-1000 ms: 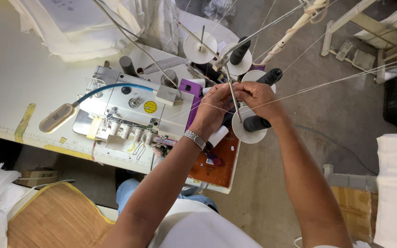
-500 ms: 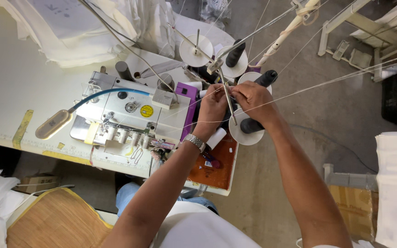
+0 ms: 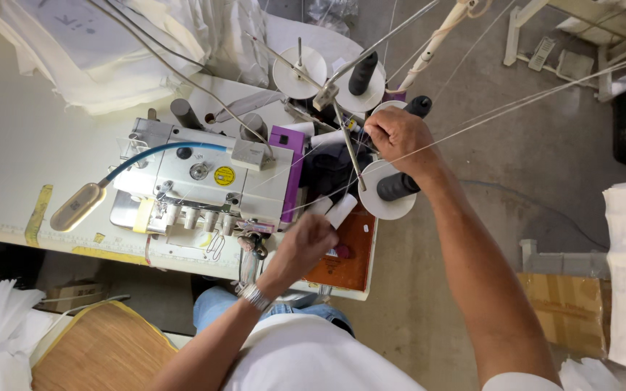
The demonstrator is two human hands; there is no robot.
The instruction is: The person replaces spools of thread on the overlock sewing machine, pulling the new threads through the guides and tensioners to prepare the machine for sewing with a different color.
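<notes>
The white overlock machine fills the centre-left of the frame, with a thread stand of cones to its right. The right hand, upper centre, pinches a taut white thread near a dark cone; a hard tug could snap it or tip the cone. The left hand, lower centre, is curled narrow beside a small white tube; whether it grips anything I cannot tell. A round yellow sticker sits mid-machine; yellow tape marks the table's left edge.
</notes>
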